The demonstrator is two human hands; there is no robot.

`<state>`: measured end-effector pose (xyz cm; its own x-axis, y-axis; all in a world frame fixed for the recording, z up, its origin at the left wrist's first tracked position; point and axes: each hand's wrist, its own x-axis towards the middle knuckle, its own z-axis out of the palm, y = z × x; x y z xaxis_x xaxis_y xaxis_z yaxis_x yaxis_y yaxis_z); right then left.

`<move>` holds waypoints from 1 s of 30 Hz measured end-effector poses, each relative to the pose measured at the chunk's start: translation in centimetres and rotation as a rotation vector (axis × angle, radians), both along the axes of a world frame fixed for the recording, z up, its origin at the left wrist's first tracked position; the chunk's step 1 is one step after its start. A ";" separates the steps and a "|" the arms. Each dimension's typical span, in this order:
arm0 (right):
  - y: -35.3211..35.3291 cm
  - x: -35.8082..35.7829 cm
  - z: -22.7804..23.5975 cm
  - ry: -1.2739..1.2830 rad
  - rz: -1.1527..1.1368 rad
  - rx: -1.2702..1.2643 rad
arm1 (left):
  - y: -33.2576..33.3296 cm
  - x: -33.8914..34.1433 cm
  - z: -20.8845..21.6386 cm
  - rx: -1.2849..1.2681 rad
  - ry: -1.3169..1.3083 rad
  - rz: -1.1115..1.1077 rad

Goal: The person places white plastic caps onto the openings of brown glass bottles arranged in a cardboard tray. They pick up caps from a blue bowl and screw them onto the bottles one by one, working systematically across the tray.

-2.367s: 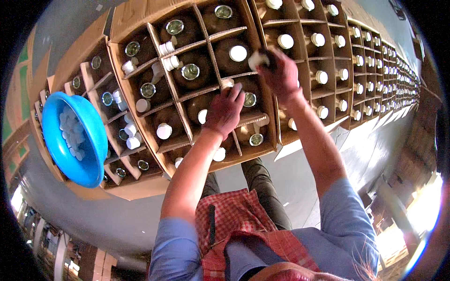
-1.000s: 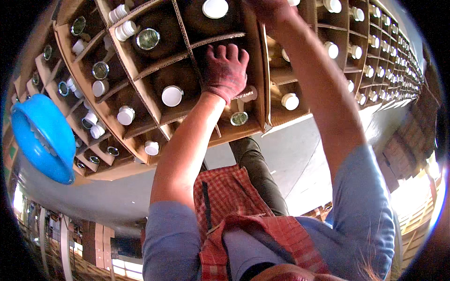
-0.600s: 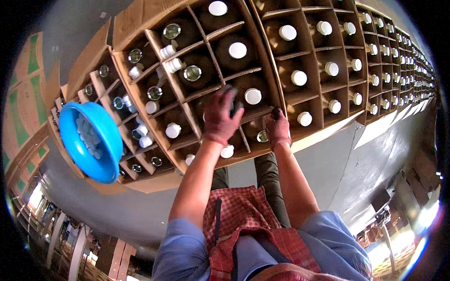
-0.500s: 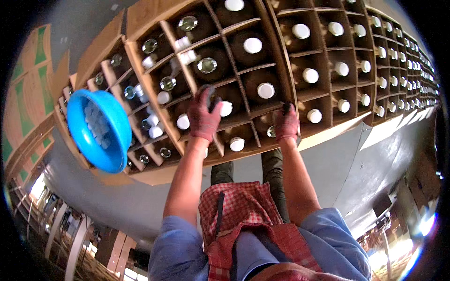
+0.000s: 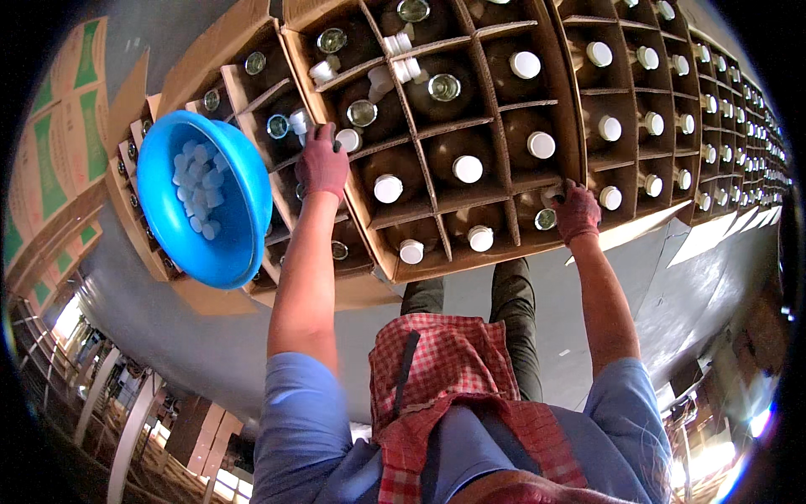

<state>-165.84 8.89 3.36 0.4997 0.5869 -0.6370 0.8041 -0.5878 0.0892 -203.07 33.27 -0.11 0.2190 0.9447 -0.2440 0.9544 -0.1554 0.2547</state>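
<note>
My left hand (image 5: 322, 165), in a dark red glove, reaches over the left wall of the middle carton (image 5: 382, 267). Its fingers are bent beside loose white caps (image 5: 299, 123) lying among the bottles; what they grip is hidden. A capped bottle (image 5: 348, 140) stands just right of these fingers. My right hand (image 5: 578, 210), gloved alike, is at the near right corner of that carton, its fingers drawn together around something small and pale. Right beside it stands an open glass bottle (image 5: 546, 219). Other cells hold bottles with white caps (image 5: 468, 169) and uncapped bottles (image 5: 444, 87).
A blue basin (image 5: 248, 198) with white caps (image 5: 198, 186) sits on the left carton. Further cartons of capped bottles (image 5: 610, 128) run off to the right. Flat printed cardboard (image 5: 63, 181) lies at far left. Grey floor (image 5: 210, 323) shows near my legs.
My left hand has moved left, from a capped bottle in the middle carton to the loose caps at its left wall. My right hand stays by the open bottle. The whole view has shifted.
</note>
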 end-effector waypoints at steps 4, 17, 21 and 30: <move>-2.3 -1.3 -1.4 0.033 -0.048 0.165 | 0.2 -0.6 -0.2 -0.004 -0.049 -0.114; -2.2 -1.8 -3.3 0.092 -0.334 0.340 | 2.7 5.7 0.7 -0.374 0.390 0.040; -3.7 -2.4 0.9 0.042 -0.296 0.331 | 0.3 2.8 2.0 -0.125 -0.090 0.250; -2.1 -2.7 0.7 -0.033 -0.042 0.282 | 1.7 8.0 0.4 0.003 0.245 0.012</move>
